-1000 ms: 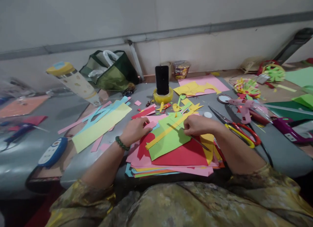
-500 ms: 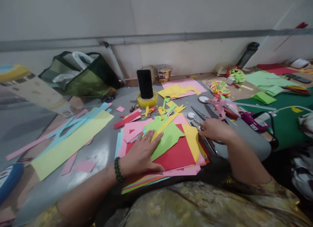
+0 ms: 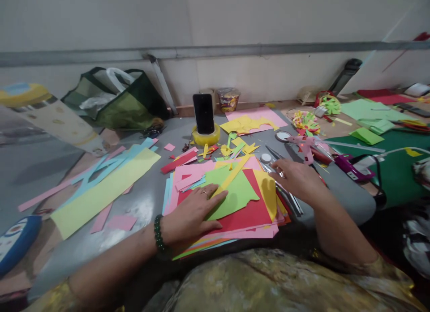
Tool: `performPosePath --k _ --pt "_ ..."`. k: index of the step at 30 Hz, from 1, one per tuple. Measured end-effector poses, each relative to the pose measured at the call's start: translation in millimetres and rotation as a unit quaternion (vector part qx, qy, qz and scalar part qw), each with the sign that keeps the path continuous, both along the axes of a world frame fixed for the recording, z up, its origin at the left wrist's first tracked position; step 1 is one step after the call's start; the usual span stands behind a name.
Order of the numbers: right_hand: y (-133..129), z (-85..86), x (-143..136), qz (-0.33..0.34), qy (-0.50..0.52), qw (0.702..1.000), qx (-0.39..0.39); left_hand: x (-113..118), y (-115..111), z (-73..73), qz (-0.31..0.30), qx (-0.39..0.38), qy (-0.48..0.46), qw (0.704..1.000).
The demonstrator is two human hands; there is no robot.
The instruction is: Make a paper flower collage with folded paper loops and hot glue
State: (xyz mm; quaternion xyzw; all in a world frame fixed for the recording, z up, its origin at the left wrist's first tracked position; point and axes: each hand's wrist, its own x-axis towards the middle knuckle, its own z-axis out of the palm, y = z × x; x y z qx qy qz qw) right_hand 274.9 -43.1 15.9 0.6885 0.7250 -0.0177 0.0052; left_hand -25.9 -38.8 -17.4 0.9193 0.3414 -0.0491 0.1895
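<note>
A stack of coloured paper lies at the table's near edge, with a red sheet (image 3: 235,220) and a green piece (image 3: 240,193) near its top. My left hand (image 3: 191,209) rests on the stack, its fingers spread over the green piece beside a yellow strip (image 3: 235,174). To the right, my right hand (image 3: 297,177) is over metal tools, including scissors (image 3: 274,151), with its fingers bent. Whether its fingertips hold anything is hard to tell. A yellow sheet (image 3: 267,191) sticks out at the stack's right side.
A phone (image 3: 203,113) stands on a yellow tape roll (image 3: 206,135). A pink glue gun (image 3: 302,146) and purple power strip (image 3: 354,168) lie right. Paper strips (image 3: 110,186), a tumbler (image 3: 57,119) and a green bag (image 3: 117,101) are left.
My right hand has lifted slightly off the tools and its fingers have loosened. My left hand has slid a little toward me and left on the paper. The view has shifted slightly.
</note>
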Motion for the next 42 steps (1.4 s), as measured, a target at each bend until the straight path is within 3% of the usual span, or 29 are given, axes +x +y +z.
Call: performPosePath --k 2,4,7,11,17,20,23,26,29,35,39,42 --pt "0.6 -8.0 -15.0 0.125 0.072 0.988 0.063 2.9 -0.8 -0.8 0.012 0.01 0.0 1.0" --pt "4.6 -18.9 -32.7 0.233 0.099 0.965 0.072 6.3 -2.9 -2.1 0.015 0.024 0.0 1.0" --pt "10.9 -34.4 -55.0 0.301 0.069 0.951 0.012 10.3 -8.4 -3.4 0.016 0.037 -0.005 0.999" --pt "5.5 -37.1 -67.4 0.292 0.015 0.955 -0.041 11.2 -14.8 -6.6 0.038 0.051 -0.001 0.998" --pt "-12.2 -14.1 -75.0 0.284 -0.045 0.953 -0.097 11.8 -16.5 -12.3 0.054 0.059 -0.003 0.997" --pt "-13.4 -7.9 -73.7 0.296 -0.046 0.948 -0.106 9.1 -15.0 -4.1 0.047 0.051 -0.004 0.998" --pt "-10.3 0.2 -67.5 0.308 -0.007 0.947 -0.092 -0.9 -5.6 14.1 0.048 0.058 0.002 0.997" --pt "-2.7 13.1 -64.8 0.305 0.025 0.951 -0.034 -14.5 14.5 31.1 0.154 0.107 0.051 0.981" --pt "9.9 21.5 -71.4 0.305 0.039 0.951 -0.034 -23.8 37.3 35.0 0.233 0.107 0.093 0.962" --pt "36.4 2.4 -91.3 0.284 0.028 0.948 -0.144 -27.4 55.7 21.3 0.285 0.056 0.086 0.953" --pt "43.9 -8.8 -91.0 0.298 0.032 0.942 -0.149 -27.7 53.9 18.8 0.288 0.063 0.09 0.951" --pt "46.4 -4.2 -79.4 0.295 0.063 0.943 -0.141 -25.7 52.0 19.8 0.293 0.068 0.104 0.948"
